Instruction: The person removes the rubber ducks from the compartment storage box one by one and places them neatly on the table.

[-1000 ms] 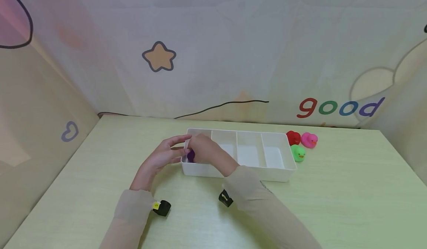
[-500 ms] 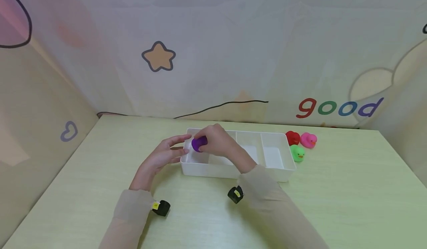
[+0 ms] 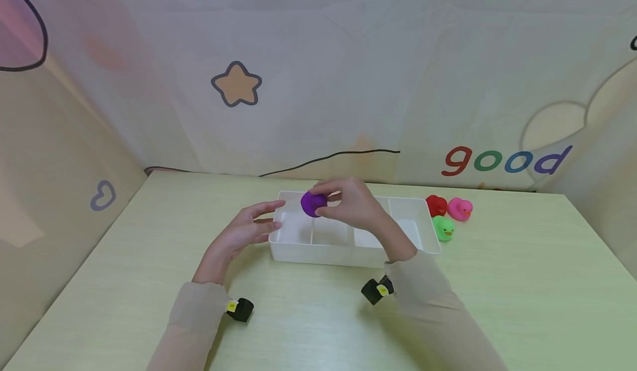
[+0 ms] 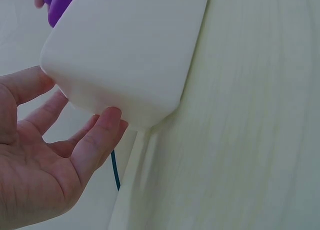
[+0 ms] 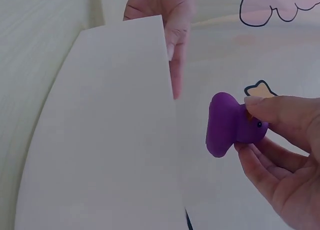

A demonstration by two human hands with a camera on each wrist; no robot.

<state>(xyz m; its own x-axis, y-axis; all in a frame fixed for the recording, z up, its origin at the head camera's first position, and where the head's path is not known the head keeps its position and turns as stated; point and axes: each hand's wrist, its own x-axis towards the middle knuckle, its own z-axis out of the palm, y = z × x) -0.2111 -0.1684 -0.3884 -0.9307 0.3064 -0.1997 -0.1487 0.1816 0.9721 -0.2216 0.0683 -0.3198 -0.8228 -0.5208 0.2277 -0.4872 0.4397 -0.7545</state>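
Observation:
A purple rubber duck is pinched by its head between the thumb and fingers of my right hand, raised above the left part of a white divided box. In the right wrist view, the duck shows its eye and hangs clear of the box wall. My left hand rests its spread fingertips against the box's left end. The left wrist view shows those fingers touching the box's end corner, not curled round it.
Red, pink and green rubber ducks stand together on the pale wood table, just right of the box. A printed cloth rises behind the table's back edge.
My right hand has lifted the purple duck out of the box's leftmost compartment and carried it up and to the right. My left hand has stayed at the box's end.

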